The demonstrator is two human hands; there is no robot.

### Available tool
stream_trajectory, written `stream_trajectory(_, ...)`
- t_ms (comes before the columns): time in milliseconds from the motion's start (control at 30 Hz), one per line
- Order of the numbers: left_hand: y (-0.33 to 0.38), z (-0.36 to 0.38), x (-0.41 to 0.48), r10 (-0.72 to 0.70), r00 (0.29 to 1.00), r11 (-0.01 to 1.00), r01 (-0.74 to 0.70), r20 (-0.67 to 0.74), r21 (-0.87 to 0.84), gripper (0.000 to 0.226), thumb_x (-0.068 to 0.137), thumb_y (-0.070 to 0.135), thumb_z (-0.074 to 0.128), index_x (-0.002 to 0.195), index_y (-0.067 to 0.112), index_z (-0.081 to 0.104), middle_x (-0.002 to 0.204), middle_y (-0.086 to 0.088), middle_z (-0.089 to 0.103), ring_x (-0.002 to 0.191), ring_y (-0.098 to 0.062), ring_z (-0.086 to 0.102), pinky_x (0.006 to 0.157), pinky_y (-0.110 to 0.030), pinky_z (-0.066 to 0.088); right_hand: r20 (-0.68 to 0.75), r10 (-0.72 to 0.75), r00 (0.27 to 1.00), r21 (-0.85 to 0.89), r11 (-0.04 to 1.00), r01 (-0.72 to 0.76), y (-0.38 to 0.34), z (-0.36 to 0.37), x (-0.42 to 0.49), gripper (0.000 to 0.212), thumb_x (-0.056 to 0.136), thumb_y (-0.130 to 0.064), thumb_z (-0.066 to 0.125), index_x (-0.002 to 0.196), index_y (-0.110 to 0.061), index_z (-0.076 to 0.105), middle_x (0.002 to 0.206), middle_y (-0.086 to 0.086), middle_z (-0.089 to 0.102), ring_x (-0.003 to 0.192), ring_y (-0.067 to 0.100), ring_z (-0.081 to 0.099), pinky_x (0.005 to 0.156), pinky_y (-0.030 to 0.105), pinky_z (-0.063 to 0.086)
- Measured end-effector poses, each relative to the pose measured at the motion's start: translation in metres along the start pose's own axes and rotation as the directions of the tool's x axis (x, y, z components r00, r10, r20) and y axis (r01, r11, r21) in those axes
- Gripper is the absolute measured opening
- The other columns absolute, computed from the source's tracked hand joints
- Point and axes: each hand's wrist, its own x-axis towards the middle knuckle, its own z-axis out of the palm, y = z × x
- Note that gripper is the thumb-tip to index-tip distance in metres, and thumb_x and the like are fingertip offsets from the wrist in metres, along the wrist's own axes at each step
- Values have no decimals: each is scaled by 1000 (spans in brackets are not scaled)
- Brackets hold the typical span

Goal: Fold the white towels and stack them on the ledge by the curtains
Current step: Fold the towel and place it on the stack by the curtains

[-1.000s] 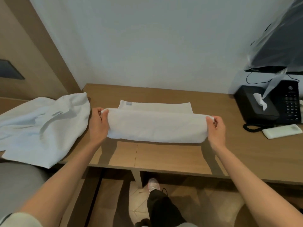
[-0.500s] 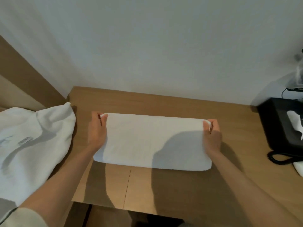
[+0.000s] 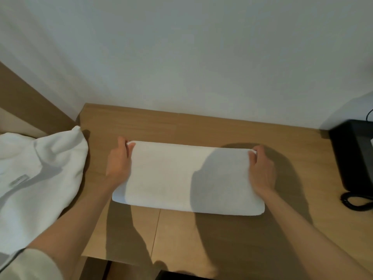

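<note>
The folded white towel [image 3: 181,176] lies flat on the wooden desk [image 3: 201,126], its long sides running from nine to three o'clock. The left hand [image 3: 119,161] pinches the towel's far corner at about ten o'clock, thumb on top and fingers curled at the edge. The right hand [image 3: 262,168] pinches the far corner at two o'clock in the same way. Bare wood shows between the towel's far edge and the wall [image 3: 181,57] at twelve o'clock. A wider strip runs from its near edge to the desk's front edge at six.

At nine o'clock a loose white towel [image 3: 40,168] lies crumpled at the desk's left edge, near the left hand but apart from it. At three o'clock a black box [image 3: 351,156] and a coiled cord [image 3: 357,201] are cut off by the frame, and what the box is cannot be told. The fingertips beneath both corners are hidden.
</note>
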Motion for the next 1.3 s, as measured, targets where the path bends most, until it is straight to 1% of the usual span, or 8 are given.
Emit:
stream_trajectory(433, 11, -2, 6, -83, 997, 990, 82, 5, 113, 25, 99, 43, 33, 99, 19, 37, 76, -1, 56, 58, -12, 52, 47, -25, 33, -87, 167, 982, -72, 982, -174, -4, 7, 5, 23, 99, -41, 38, 91, -20, 42, 85, 3, 56, 73, 25, 53, 63, 32, 37)
stream_trajectory(567, 28, -4, -3, 66, 983, 983, -34, -172, 182, 15, 99, 22, 44, 104, 10, 50, 104, -8, 53, 83, -14, 48, 71, -29, 41, -218, 91, 972, -188, 973, -133, -19, 5, 0, 26, 93, -29, 52, 107, -7, 49, 110, 16, 53, 101, 33, 48, 80, 41, 36)
stream_trajectory(633, 51, 5, -16, 135, 954, 989, -114, -269, 93, 21, 97, 14, 44, 110, 4, 57, 114, -9, 53, 102, -18, 46, 89, -34, 41, -251, 0, 968, -250, 966, -65, -38, 10, -9, 30, 92, -24, 55, 112, -2, 51, 115, 21, 51, 107, 36, 44, 88, 43, 31)
stream_trajectory(800, 102, 53, -65, 346, 938, 935, -345, 2, 84, 34, 97, 5, 42, 130, 0, 51, 135, -18, 50, 127, -34, 43, 108, -39, 30, 42, -293, 955, -140, 945, 296, -96, 55, -50, 32, 97, -18, 46, 126, -6, 52, 135, 12, 49, 127, 31, 42, 109, 40, 28)
stream_trajectory(867, 102, 67, -72, 302, 946, 937, -318, 121, 144, 44, 102, 14, 30, 146, 8, 31, 154, -9, 28, 145, -26, 18, 119, -39, 9, 125, -326, 937, -138, 930, 342, -106, 73, -66, 35, 99, -19, 43, 132, -10, 49, 143, 9, 44, 135, 25, 37, 116, 35, 20)
stream_trajectory(967, 88, 77, -69, 298, 928, 886, -356, 226, 296, 50, 104, 27, 16, 152, 21, 6, 160, 4, -1, 147, -17, -10, 118, -37, -9, 188, -300, 935, -182, 925, 333, -103, 90, -75, 44, 101, -25, 39, 144, -14, 37, 154, 6, 30, 144, 22, 23, 117, 30, 1)
stream_trajectory(1100, 74, 72, -60, 339, 900, 829, -424, 275, 364, 52, 101, 39, 9, 151, 29, -2, 159, 8, -10, 145, -15, -17, 117, -37, -15, 279, -338, 899, -274, 870, 411, -95, 97, -75, 52, 103, -34, 27, 152, -27, 11, 160, 1, 4, 148, 19, -2, 118, 33, -8)
stream_trajectory(1300, 50, 56, -51, 327, 909, 840, -405, 257, 362, 53, 99, 47, 15, 150, 38, 3, 159, 9, -7, 146, -12, -12, 117, -33, -15, 332, -355, 874, -302, 838, 455, -67, 78, -64, 54, 100, -48, 16, 146, -42, -12, 159, -7, -12, 145, 15, -16, 118, 35, -11)
